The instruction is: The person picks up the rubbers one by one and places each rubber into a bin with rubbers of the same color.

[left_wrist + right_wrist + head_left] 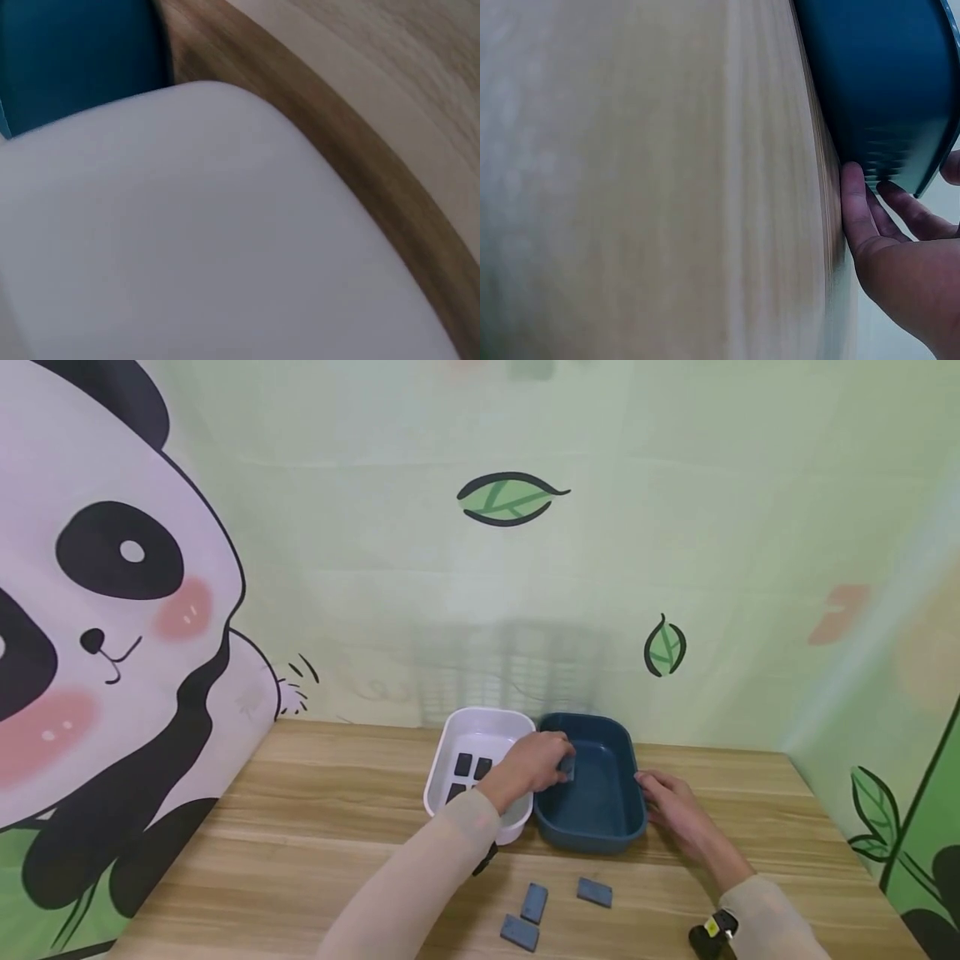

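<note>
My left hand [534,762] reaches across the white bin [431,785] and pinches a small blue-grey tile [567,767] just inside the left wall of the dark blue bin [600,842]. In the left wrist view the white bin's pale wall [172,217] fills most of the picture, hiding the hand. My right hand [673,810] rests at the blue bin's right side; in the right wrist view its extended fingers [857,199] touch the outer wall. Several black tiles [463,765] lie in the white bin, partly covered by my left forearm.
Three blue-grey tiles lie on the wooden table [330,827] before the bins: one [595,892] to the right, one [534,903] upright in view and one [519,932] nearest me. Behind stands a green wall cloth [360,568] with a panda and leaves.
</note>
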The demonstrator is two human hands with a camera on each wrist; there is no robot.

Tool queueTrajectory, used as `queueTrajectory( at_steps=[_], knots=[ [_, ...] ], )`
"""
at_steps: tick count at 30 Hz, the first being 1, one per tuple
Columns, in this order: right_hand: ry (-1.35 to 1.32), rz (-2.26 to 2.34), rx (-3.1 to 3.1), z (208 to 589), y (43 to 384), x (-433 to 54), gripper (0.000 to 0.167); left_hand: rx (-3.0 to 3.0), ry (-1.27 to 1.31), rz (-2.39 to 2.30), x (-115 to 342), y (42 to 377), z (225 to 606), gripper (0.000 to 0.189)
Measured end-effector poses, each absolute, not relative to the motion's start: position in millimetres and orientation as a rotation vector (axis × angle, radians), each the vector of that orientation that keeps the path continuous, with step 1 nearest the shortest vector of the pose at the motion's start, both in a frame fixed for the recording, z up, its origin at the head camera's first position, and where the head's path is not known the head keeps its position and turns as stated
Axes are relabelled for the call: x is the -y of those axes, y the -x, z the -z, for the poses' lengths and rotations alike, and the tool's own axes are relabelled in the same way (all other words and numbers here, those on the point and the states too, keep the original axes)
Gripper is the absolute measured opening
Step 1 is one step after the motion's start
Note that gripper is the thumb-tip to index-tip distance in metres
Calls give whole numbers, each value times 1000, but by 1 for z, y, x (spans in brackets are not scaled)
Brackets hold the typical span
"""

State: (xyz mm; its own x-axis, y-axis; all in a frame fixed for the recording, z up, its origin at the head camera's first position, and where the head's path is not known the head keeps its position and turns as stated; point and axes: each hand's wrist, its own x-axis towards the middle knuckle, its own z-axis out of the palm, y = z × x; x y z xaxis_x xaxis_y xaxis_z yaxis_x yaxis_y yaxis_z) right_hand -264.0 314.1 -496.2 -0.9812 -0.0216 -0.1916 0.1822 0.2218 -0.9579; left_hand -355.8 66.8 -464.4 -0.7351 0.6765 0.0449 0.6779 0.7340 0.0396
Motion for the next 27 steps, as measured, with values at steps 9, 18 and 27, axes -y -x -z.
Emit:
queueTrajectory(
  at_steps=[9,18,27],
  knots=[
    [-134,1854,-2319,497,263,-316,63,2884,1138,17,-70,354,466,44],
    [-154,1857,-2309,495,265,-316,62,2876,1159,-65,-71,352,462,42],
    [-147,1859,-2313,496,265,-316,62,2880,1168,-123,-72,352,464,42]
  ],
)
